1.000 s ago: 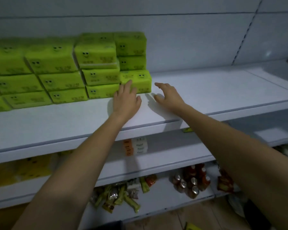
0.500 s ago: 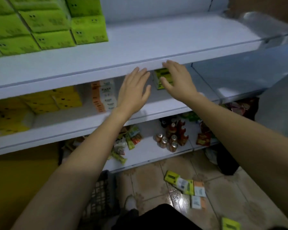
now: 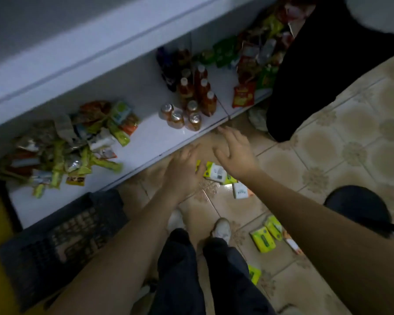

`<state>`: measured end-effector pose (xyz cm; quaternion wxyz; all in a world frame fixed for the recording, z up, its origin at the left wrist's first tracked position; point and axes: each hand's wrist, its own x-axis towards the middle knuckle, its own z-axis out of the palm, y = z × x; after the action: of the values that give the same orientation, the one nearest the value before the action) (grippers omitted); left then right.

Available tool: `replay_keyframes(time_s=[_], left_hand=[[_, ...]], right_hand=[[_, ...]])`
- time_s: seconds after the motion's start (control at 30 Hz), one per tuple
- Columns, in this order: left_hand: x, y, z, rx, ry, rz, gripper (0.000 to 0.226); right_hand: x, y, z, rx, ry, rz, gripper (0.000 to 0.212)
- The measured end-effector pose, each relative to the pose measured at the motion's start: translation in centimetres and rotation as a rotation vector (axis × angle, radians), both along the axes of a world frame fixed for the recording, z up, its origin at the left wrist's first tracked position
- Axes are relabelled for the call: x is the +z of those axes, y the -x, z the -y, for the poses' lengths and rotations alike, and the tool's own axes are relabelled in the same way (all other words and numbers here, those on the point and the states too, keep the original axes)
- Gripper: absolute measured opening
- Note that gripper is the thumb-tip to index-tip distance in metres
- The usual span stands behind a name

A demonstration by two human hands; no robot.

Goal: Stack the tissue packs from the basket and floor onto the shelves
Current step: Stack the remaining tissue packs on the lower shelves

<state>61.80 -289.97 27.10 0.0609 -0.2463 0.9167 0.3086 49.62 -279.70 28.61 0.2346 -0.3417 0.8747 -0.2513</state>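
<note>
While your left hand (image 3: 184,171) and right hand (image 3: 234,155) hover empty, fingers spread, likely to scoop, tissue packs (image 3: 215,173) lie just beside the bottom shelf (image 3: 150,137).

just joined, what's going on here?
A person stands at the bottom shelf, both arms stretched down toward the tiled floor. The left hand and right hand are open and empty, over a cluster of green and white tissue packs by the shelf edge. Further packs lie to the right. The dark basket sits at the left, contents too dim to tell. The shelf holds bottles and snack packets.
</note>
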Motion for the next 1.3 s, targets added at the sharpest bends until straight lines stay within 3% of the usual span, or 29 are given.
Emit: replay_keyframes(time_s=[0.3,0.43,0.6,0.67,0.77,0.9,1.07,1.3], left_hand=[[-36.8,-0.2,-0.9,-0.007,-0.121,0.371,0.075],[-50.0,0.5,1.1,0.055,-0.24,0.432,0.055],[-56.8,3.3,1.6,0.4,-0.579,0.359,0.084],[-56.8,4.2,0.7,0.493,-0.692,0.365,0.091],[-55.7,3.8,-0.7,0.601,-0.704,0.384,0.067],[-49.5,2.0,-1.2,0.638,-0.694,0.284,0.051],[-36.3,1.1,-1.5,0.725,-0.87,0.162,0.041],[-13.9,-0.3,-1.8,0.825,-0.914,0.105,0.036]], right_hand=[[-38.3,-1.4,-5.0,-0.127,-0.247,0.219,0.054],[-48.3,-1.5,-3.4,-0.162,-0.223,0.299,0.057],[-54.4,-1.4,-1.4,-0.218,-0.221,0.427,0.07],[-55.2,-1.5,-1.1,-0.235,-0.234,0.487,0.074],[-54.1,-1.8,-1.3,-0.3,-0.223,0.492,0.076],[-47.8,-2.2,-2.8,-0.361,-0.147,0.522,0.077],[-35.4,-2.6,-4.1,-0.36,-0.127,0.568,0.073],[-15.5,-2.9,-4.1,-0.305,-0.089,0.588,0.058]])
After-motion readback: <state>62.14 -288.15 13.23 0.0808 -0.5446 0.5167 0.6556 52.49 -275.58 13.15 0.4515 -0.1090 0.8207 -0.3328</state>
